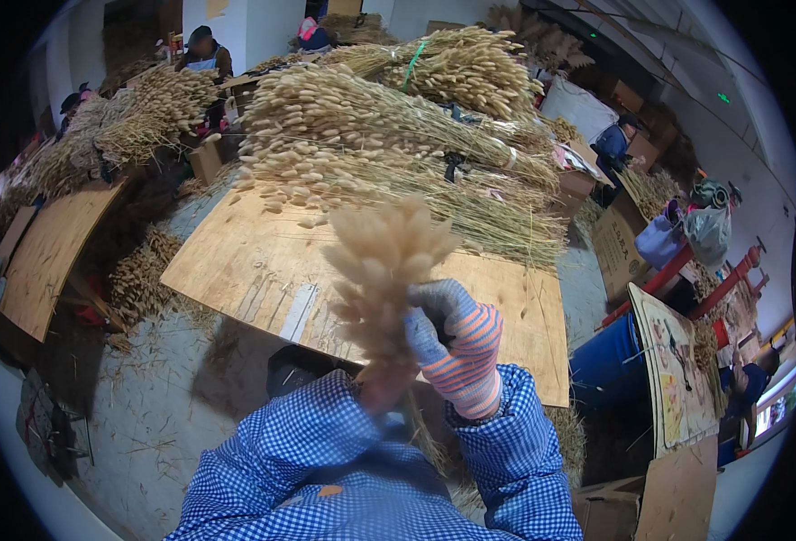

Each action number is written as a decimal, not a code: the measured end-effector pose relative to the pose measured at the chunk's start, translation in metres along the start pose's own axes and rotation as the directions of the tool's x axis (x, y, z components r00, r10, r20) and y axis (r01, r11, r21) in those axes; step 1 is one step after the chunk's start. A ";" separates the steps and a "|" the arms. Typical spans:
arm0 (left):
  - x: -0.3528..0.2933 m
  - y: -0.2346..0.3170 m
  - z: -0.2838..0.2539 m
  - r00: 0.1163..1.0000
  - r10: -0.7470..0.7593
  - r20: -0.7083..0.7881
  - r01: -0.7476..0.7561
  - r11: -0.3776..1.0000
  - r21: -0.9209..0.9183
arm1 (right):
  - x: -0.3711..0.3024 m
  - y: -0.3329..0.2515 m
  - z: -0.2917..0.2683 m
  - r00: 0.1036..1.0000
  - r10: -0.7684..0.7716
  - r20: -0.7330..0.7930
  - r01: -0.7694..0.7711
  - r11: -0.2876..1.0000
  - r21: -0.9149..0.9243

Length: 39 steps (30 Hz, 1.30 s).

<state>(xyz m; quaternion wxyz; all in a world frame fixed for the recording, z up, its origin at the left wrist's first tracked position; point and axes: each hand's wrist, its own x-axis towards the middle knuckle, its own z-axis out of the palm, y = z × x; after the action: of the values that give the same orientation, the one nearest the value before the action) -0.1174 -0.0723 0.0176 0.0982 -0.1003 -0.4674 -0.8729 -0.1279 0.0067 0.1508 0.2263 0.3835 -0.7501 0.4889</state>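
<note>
A thick bunch of dried bunny-tail grass [375,261] stands upright before my chest, its fluffy beige heads uppermost. Low on the bunch, my left hand [387,389] is closed around the stems; it is blurred and partly hidden by the heads. Loose stem ends [425,437] hang out below it. My right hand [459,343], in a grey, orange and pink striped knit glove, has its fingers curled against the bunch's right side. Behind the bunch is a plywood table [245,248], with a large heap of the same grass [353,135] on its far part.
A green-tied bundle [411,68] tops the heap. Another plywood table [60,257] with grass stands left. At right are a blue barrel [607,361], red pipes [722,284], hanging bags [706,230] and a cardboard box [619,248]. People [613,144] are farther back. Straw litters the floor [141,433].
</note>
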 end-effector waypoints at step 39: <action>0.032 0.032 -0.014 0.804 -0.281 0.524 0.430 0.883 -0.186 | -0.101 0.085 -0.039 0.311 0.385 0.869 -0.950 0.126 0.284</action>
<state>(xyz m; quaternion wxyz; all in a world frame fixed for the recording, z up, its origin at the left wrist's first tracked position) -0.1410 -0.1042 0.0441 -0.2049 -0.2376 -0.3512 -0.8822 -0.1365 0.0967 0.0474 -0.4964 0.1480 -0.5543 0.6515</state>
